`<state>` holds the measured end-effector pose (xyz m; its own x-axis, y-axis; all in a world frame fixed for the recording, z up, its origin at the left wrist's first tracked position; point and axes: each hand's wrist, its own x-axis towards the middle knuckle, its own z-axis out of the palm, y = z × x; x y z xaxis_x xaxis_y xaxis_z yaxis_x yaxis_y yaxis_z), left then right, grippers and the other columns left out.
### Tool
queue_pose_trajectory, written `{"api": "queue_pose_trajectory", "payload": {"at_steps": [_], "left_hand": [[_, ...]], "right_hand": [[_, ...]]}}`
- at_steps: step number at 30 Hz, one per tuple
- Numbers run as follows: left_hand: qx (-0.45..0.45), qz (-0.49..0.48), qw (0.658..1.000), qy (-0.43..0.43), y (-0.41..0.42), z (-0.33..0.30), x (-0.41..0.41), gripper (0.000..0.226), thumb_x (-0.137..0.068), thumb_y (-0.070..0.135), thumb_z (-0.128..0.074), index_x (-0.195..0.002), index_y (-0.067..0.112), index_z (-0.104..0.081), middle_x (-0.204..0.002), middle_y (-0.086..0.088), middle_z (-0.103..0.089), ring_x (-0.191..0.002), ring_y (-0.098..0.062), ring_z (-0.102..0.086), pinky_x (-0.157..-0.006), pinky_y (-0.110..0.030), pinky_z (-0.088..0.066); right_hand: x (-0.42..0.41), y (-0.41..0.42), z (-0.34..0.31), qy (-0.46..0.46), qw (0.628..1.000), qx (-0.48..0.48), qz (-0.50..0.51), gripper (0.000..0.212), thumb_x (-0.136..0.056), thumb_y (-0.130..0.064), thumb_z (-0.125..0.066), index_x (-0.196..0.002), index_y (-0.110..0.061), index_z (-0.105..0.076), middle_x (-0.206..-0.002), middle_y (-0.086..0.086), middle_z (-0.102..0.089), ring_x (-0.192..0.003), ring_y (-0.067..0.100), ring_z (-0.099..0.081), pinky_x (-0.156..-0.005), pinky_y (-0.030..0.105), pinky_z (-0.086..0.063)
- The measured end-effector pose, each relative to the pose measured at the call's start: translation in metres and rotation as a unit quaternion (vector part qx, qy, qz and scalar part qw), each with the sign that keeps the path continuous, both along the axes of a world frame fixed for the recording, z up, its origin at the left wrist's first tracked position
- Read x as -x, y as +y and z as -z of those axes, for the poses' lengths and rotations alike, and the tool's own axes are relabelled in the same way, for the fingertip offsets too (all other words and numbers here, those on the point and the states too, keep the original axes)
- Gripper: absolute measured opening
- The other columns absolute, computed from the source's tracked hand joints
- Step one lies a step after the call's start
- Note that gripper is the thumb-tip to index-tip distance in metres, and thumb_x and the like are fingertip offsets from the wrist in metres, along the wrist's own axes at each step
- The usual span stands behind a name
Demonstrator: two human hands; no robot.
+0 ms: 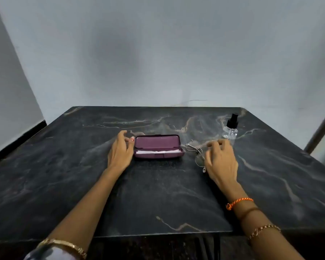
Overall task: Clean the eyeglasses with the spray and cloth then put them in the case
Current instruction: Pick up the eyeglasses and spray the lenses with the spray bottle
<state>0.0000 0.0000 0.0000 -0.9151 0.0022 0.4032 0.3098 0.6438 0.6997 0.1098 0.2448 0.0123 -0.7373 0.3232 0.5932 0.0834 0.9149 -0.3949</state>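
A purple eyeglass case [158,148] lies open in the middle of the black marble table [158,194], with a white cloth [159,152] folded inside it. My left hand [120,150] rests open against the case's left end, thumb by its lid. Thin metal-framed eyeglasses [194,150] lie on the table right of the case. My right hand [220,160] hovers over their right side with curled, spread fingers, covering part of the frame and holding nothing. A small clear spray bottle [231,128] with a black nozzle stands behind the right hand.
A pale wall rises right behind the table's far edge. A metal pole [321,128] leans past the table's right side. The table's front edge runs close to my forearms.
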Motion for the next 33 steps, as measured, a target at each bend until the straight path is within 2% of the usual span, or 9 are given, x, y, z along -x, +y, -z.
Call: {"api": "queue_pose_trajectory", "payload": {"at_steps": [3, 5, 8, 12, 15, 18, 22, 27, 33], "left_hand": [[0.026, 0.007, 1.000, 0.011, 0.001, 0.001, 0.000, 0.041, -0.097, 0.028, -0.036, -0.132, 0.008, -0.032, -0.114, -0.011, -0.056, -0.102, -0.028, -0.053, -0.078, -0.039, -0.041], [0.026, 0.002, 1.000, -0.016, 0.001, 0.001, 0.002, 0.042, -0.097, 0.030, -0.034, -0.132, 0.007, -0.033, -0.115, -0.012, -0.057, -0.104, -0.030, -0.053, -0.082, -0.042, -0.042], [0.032, 0.013, 0.999, -0.032, 0.001, 0.001, 0.004, 0.042, -0.098, 0.032, -0.032, -0.130, 0.006, -0.038, -0.120, -0.016, -0.058, -0.109, -0.033, -0.052, -0.089, -0.044, -0.041], [0.039, 0.040, 0.998, -0.015, 0.000, 0.003, 0.002, 0.040, -0.098, 0.033, -0.031, -0.128, 0.009, -0.041, -0.122, -0.018, -0.057, -0.111, -0.034, -0.051, -0.090, -0.043, -0.040], [0.004, 0.021, 1.000, -0.010, -0.002, 0.006, 0.002, 0.037, -0.098, 0.032, -0.031, -0.123, 0.010, -0.045, -0.115, -0.016, -0.061, -0.104, -0.031, -0.054, -0.084, -0.040, -0.041], [-0.071, -0.001, 0.997, -0.020, -0.005, 0.007, 0.005, 0.035, -0.099, 0.031, -0.031, -0.118, 0.009, -0.049, -0.107, -0.013, -0.066, -0.094, -0.027, -0.056, -0.077, -0.034, -0.038], [-0.134, -0.005, 0.990, -0.046, -0.007, 0.006, 0.006, 0.040, -0.099, 0.034, -0.028, -0.120, 0.008, -0.049, -0.105, -0.012, -0.067, -0.100, -0.028, -0.058, -0.092, -0.044, -0.043], [-0.134, 0.000, 0.990, -0.050, -0.006, 0.003, 0.002, 0.040, -0.099, 0.034, -0.027, -0.122, 0.008, -0.049, -0.104, -0.011, -0.067, -0.098, -0.025, -0.058, -0.092, -0.043, -0.043], [-0.114, 0.021, 0.992, -0.049, -0.006, 0.002, -0.002, 0.036, -0.099, 0.031, -0.031, -0.119, 0.008, -0.050, -0.106, -0.011, -0.066, -0.086, -0.016, -0.054, -0.078, -0.032, -0.040]], "right_hand": [[-0.001, 0.004, -0.001, -0.036, 0.997, 0.046, 0.058, 0.025, -0.087, -0.019, -0.046, -0.087, 0.001, -0.061, -0.103, 0.018, -0.053, -0.087, 0.038, -0.055, -0.063, 0.032, -0.035], [-0.002, 0.004, 0.000, -0.053, 0.996, 0.061, 0.049, 0.028, -0.086, -0.022, -0.047, -0.080, 0.001, -0.062, -0.097, 0.018, -0.057, -0.082, 0.038, -0.056, -0.063, 0.032, -0.035], [-0.006, 0.006, 0.001, -0.058, 0.991, 0.116, 0.036, 0.030, -0.083, -0.027, -0.048, -0.071, -0.003, -0.061, -0.079, 0.017, -0.064, -0.075, 0.036, -0.057, -0.062, 0.031, -0.035], [-0.014, 0.016, -0.001, -0.077, 0.966, 0.247, 0.026, 0.032, -0.080, -0.027, -0.051, -0.050, -0.016, -0.050, -0.054, 0.003, -0.051, -0.069, 0.028, -0.051, -0.064, 0.028, -0.032], [-0.020, 0.022, 0.000, -0.099, 0.949, 0.298, -0.010, 0.019, -0.077, -0.023, -0.058, -0.058, -0.018, -0.062, -0.062, 0.001, -0.061, -0.072, 0.019, -0.056, -0.067, 0.025, -0.037], [-0.023, 0.022, 0.002, -0.095, 0.952, 0.289, -0.037, 0.006, -0.074, -0.018, -0.063, -0.069, -0.017, -0.067, -0.069, 0.001, -0.066, -0.068, 0.012, -0.059, -0.063, 0.021, -0.040], [-0.023, 0.021, 0.005, -0.087, 0.964, 0.247, -0.051, 0.006, -0.068, -0.014, -0.068, -0.074, -0.015, -0.070, -0.068, -0.001, -0.067, -0.063, 0.008, -0.061, -0.064, 0.017, -0.046], [-0.022, 0.022, 0.010, -0.066, 0.976, 0.197, -0.063, 0.009, -0.070, -0.015, -0.072, -0.079, -0.010, -0.071, -0.069, -0.002, -0.067, -0.061, 0.003, -0.061, -0.068, 0.020, -0.049], [-0.024, 0.022, 0.009, -0.028, 0.988, 0.143, -0.045, 0.008, -0.078, -0.011, -0.065, -0.078, -0.007, -0.071, -0.076, 0.007, -0.072, -0.067, 0.012, -0.061, -0.066, 0.022, -0.045]]}}
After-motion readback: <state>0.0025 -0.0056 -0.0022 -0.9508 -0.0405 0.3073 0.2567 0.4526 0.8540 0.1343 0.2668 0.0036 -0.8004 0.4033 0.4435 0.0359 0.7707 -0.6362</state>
